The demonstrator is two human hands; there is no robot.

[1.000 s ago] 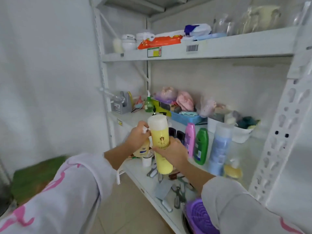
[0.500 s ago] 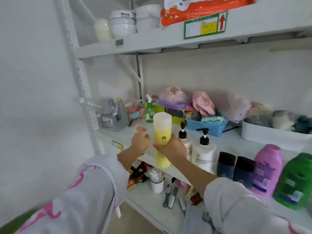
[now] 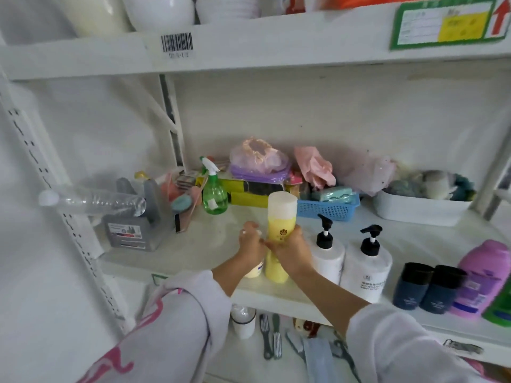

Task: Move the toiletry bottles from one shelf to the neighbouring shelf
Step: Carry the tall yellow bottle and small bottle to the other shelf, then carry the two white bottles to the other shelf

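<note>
A tall yellow bottle (image 3: 279, 225) with a pale cap stands upright near the front of the middle shelf (image 3: 210, 244). My right hand (image 3: 290, 248) is wrapped around its middle. My left hand (image 3: 250, 243) is closed over a small cream bottle (image 3: 255, 270) just left of it; most of that bottle is hidden by the hand. To the right stand two white pump bottles (image 3: 326, 258) (image 3: 367, 269), two dark blue bottles (image 3: 427, 288), a pink bottle (image 3: 484, 277) and a green bottle (image 3: 502, 305) at the frame edge.
At the back are a green spray bottle (image 3: 213, 189), a blue basket (image 3: 329, 208), bagged items and a white tub (image 3: 420, 211). A grey tape dispenser (image 3: 138, 222) with a clear bottle sits left. The lower shelf holds combs (image 3: 272, 335) and a small cup (image 3: 243, 322).
Both hands have carried the yellow bottle and the small cream bottle forward and down onto the middle shelf, left of the pump bottles. The camera has moved closer to the shelf.
</note>
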